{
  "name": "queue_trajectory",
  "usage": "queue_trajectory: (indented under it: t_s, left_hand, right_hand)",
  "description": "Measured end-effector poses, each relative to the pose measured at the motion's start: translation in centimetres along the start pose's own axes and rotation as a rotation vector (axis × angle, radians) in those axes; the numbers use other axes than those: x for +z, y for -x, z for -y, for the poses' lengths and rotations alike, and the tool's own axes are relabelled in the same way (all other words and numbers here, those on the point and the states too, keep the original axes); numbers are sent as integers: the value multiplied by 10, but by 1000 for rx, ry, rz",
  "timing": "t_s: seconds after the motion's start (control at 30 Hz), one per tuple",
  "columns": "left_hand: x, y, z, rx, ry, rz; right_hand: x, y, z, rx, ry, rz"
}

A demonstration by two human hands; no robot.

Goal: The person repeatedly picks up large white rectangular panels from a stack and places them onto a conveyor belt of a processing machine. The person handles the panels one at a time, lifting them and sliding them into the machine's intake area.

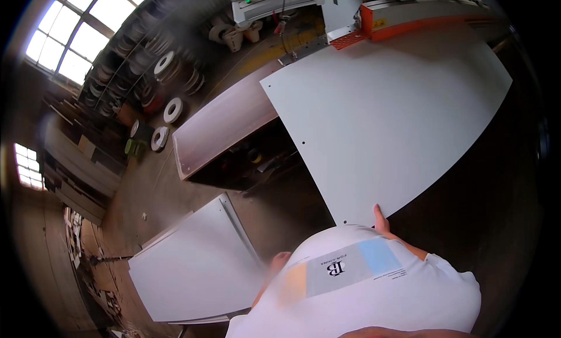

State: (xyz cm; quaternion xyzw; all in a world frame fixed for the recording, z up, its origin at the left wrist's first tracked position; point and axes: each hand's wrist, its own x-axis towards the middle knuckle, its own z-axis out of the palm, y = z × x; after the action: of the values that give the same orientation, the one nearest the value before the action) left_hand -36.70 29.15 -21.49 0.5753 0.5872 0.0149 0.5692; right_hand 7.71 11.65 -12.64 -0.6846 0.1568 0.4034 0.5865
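The white panel (pixel 385 110) stretches from the right hand (pixel 381 221), which grips its near edge, thumb on top, out to the orange-edged machine (pixel 421 23). Near the stacked panels (pixel 193 268), the left hand (pixel 280 260) is blurred; I can't tell its grip.

The person wears a loose white cloth T-shirt (pixel 421 303). Across its front runs a rectangular print (pixel 315 284): a pale orange block (pixel 295 281) at its left end, grey in the middle bearing a black letter-like emblem (pixel 336 269), a light blue block (pixel 378 255) at its right end. The short white right sleeve (pixel 447 271) bares the forearm; the right hand (pixel 381 220) is bare.
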Motion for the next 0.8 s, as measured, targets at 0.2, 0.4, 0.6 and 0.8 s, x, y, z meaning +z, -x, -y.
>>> queue_trajectory:
  t_s: [0.2,0.4,0.6,0.8]
  left_hand:
    - [57,-27,-148,-42,59,43]
    - [99,-63,-174,-61,289,49]
    - [142,-17,-191,-59,127,65]
    - [161,26,-117,-45,175,84]
  right_hand:
    - [-26,-14,48,24,29,-63]
    - [-53,-15,107,84,-26,-2]
    - [-92,-48,116,83,-291,38]
    - [-114,-55,139,-36,-597,-124]
